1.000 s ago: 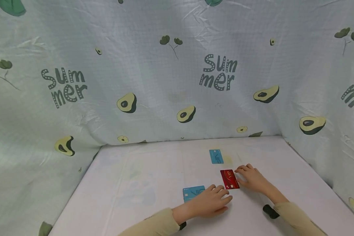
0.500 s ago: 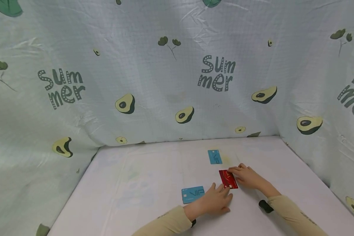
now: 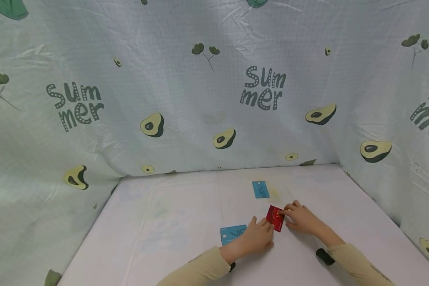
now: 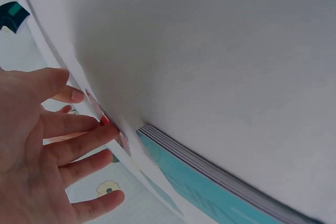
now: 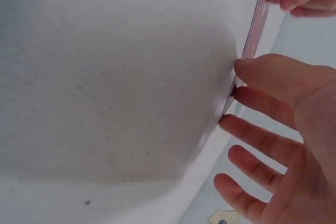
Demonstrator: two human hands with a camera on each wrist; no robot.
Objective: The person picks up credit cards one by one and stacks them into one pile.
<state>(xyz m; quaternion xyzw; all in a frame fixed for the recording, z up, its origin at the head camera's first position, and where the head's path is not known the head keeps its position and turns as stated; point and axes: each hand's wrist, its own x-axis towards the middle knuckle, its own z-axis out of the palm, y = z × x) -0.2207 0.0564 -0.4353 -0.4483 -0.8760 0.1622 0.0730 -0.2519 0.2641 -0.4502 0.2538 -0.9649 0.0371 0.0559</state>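
Note:
A red VIP card (image 3: 274, 215) lies tilted on the white table, between my two hands. My left hand (image 3: 254, 237) touches its near left edge with outstretched fingertips. The right hand (image 3: 304, 219) has a forefinger on the card's top and the thumb close to its right edge. In the right wrist view the right fingers and thumb (image 5: 265, 69) reach the card's rim, fairly straight. A blue VIP card (image 3: 230, 233) lies partly hidden behind the left hand; in the left wrist view it tops a stack of several cards (image 4: 194, 177).
Another blue VIP card (image 3: 260, 189) lies farther back on the white table (image 3: 186, 214). A pale curtain (image 3: 186, 95) printed with avocados and lettering hangs around the table's back and sides. A black band (image 3: 325, 257) shows at the right wrist.
The right hand has come onto the red card, which has turned and now points more toward my right at its near end. The left hand has shifted left along its near edge.

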